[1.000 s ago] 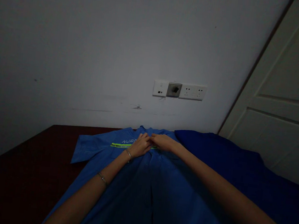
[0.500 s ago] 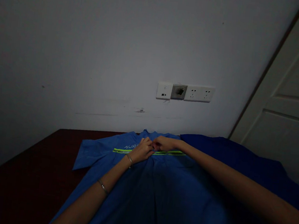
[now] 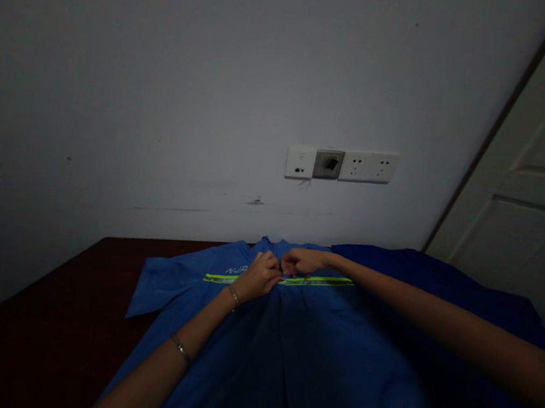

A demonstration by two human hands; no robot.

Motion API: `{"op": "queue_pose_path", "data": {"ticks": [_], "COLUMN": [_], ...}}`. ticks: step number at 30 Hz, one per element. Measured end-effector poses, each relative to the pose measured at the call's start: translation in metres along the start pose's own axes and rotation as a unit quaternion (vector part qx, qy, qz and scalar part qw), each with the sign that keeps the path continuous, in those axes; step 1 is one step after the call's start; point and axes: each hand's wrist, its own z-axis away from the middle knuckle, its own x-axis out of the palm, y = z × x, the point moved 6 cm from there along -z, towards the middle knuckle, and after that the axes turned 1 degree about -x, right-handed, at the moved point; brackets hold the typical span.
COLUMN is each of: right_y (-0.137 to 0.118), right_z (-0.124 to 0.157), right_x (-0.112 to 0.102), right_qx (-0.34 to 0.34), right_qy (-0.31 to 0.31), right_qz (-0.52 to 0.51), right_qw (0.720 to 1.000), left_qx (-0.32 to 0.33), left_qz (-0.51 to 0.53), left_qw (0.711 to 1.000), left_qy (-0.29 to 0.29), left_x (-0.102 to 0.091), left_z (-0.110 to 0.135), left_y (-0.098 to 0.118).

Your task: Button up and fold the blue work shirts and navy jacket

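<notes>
Shirt front: a blue shirt (image 3: 237, 349) lies face up under both hands, its lower part spreading toward the wearer, a dark front opening (image 3: 285, 387) running down below the grip.
Shirt cloth: probably light, soft and limp, not fragile; likely to bunch if pushed.
Left hand: the left hand (image 3: 261, 275) rests mid-chest, fingers bent nearly closed; whether cloth is pinched between them, I cannot tell.
Right hand: the right hand (image 3: 304, 263), just beside it, fingers curled; its hold is hidden too.
Yellow stripe: a reflective yellow stripe (image 3: 325, 281) crosses the chest at the grip, perhaps stiffer than the cloth.
Best hold: likely the opening's doubled edges, between the hands.
Collar: the collar (image 3: 265, 239) lies just beyond the grip, near the wall (image 3: 203, 125).
</notes>
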Motion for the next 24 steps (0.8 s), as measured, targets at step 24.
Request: {"op": "queue_pose_path", "data": {"ticks": [24], "right_y": [0.0], "right_z": [0.016], "right_x": [-0.024], "right_qx": [-0.023], "right_qy": [0.14], "right_qz": [-0.082], "right_qw": [0.986], "left_qx": [0.022], "left_qz": [-0.008], "left_qw": [0.998], "left_qy": [0.052], "left_x": [-0.001], "left_z": [0.003], "left_y": [-0.001]}}
